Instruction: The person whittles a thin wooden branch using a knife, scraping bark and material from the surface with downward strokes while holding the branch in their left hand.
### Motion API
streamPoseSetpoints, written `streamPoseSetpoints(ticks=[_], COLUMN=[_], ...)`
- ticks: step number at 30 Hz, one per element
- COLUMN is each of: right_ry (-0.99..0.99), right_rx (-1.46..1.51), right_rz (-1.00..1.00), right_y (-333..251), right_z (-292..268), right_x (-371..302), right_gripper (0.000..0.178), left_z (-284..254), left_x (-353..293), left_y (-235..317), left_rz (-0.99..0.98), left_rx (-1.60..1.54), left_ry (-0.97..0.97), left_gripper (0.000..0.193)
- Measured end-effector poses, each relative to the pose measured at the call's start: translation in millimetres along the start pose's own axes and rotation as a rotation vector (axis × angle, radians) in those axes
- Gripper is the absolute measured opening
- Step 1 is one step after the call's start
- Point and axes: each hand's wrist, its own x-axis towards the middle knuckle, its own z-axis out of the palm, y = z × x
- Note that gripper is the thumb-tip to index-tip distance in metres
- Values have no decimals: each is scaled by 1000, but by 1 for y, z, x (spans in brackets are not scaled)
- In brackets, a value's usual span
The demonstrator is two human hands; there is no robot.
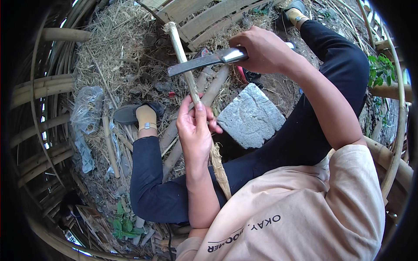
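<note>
My left hand point(197, 130) is closed around a pale stick point(177, 43), its thumb lying along the wood. The stick leans up and away to the left and has a frayed knob at its far end. Below my hand, a ragged, fibrous yellowish length point(220, 172) runs down to my shirt. My right hand point(263, 50) grips a metal tool with a long, flat grey blade point(191, 65) and a shiny section near my fingers. The blade crosses in front of the stick above my left hand; whether they touch, I cannot tell. My palm hides the tool's grip.
A grey square stone block point(251, 115) lies between my spread legs. Wooden poles point(213, 89) rest beside it. Crumpled clear plastic point(88, 108) lies on the straw at left. Wooden slats point(187, 15) stand at the far side, and bamboo rails point(41, 91) bound the left.
</note>
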Motion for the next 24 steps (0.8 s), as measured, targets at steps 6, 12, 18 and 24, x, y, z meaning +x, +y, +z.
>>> streamPoseSetpoints(ticks=[6, 12, 18, 24], right_ry=[6, -4, -13, -85], right_rx=[42, 44, 121, 29], right_rz=[-19, -40, -91, -36], right_y=[-3, -3, -10, -22], right_z=[4, 6, 12, 12], right_x=[-2, -2, -4, -2], right_gripper=[20, 19, 19, 20], left_z=[5, 2, -1, 5], left_x=[-5, -2, -3, -7], left_y=[10, 11, 13, 8], left_rz=[-165, -193, -315, -298], left_rx=[50, 5, -190, -187], left_ry=[97, 68, -94, -100], left_gripper=[28, 22, 16, 14])
